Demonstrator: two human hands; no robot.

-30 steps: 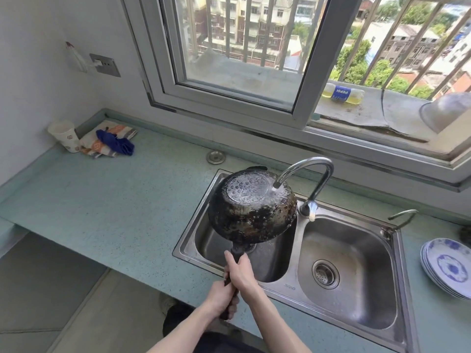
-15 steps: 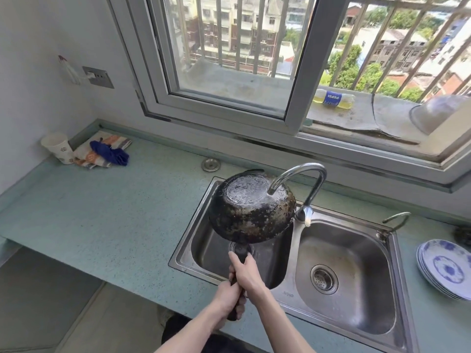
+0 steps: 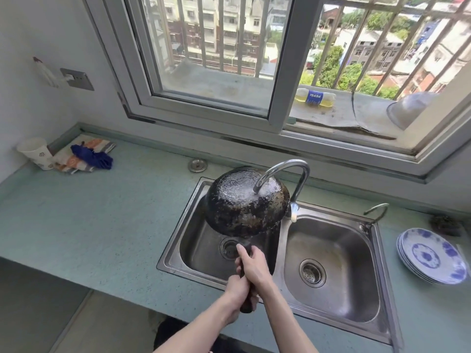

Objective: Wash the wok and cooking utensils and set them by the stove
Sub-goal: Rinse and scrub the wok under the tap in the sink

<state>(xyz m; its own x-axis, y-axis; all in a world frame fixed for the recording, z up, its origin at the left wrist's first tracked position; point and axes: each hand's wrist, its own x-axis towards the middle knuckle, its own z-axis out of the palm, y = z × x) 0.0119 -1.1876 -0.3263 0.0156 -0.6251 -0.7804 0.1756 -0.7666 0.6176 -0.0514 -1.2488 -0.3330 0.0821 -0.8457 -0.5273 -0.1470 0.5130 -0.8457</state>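
Still both hands (image 3: pixel 251 272) grip the wok (image 3: pixel 244 203), now tipped further under the faucet (image 3: pixel 285 171).

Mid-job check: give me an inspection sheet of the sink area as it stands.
Surface: green counter, double steel sink.
Job's things: wok held bottom-up over the left basin, tap running onto it; no utensils seen.
Clutter: cup, cloths, plug, plates, scourer.
Grippers: left hand and right hand both grip the handle.
Cables: nothing seen.
Surroundings: open barred window, bottle and bowl on ledge, wall socket.
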